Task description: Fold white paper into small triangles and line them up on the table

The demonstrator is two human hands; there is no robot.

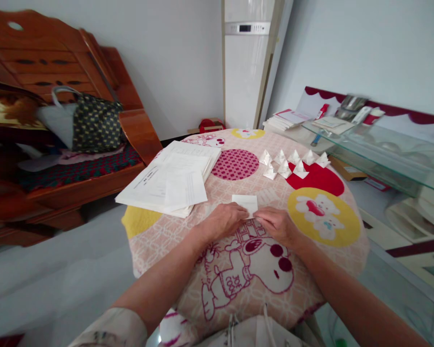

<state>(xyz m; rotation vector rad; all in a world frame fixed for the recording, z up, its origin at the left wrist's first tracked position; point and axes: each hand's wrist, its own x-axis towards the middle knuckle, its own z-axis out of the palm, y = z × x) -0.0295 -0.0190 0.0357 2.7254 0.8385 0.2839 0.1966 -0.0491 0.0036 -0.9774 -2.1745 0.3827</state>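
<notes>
A small square of white paper (245, 202) lies on the cloth-covered table in front of me, its near edge between my hands. My left hand (228, 218) has its fingers curled over the paper's lower left part. At the lower right corner, my right hand (279, 224) pinches the edge with thumb and fingers; the exact fingertip contact is partly hidden. Just behind the right hand lies a flat pale piece (268, 196), possibly paper. Several pointed folded paper pieces (284, 169) stand in two rows farther back on the right.
A stack of printed paper sheets (148, 180) lies on the left of the patterned tablecloth (217, 260). To the right stands a glass-topped cabinet (394, 154) with papers and containers on it. A wooden bench (104, 178) with bags is at the left; a tall white appliance (244, 72) stands behind.
</notes>
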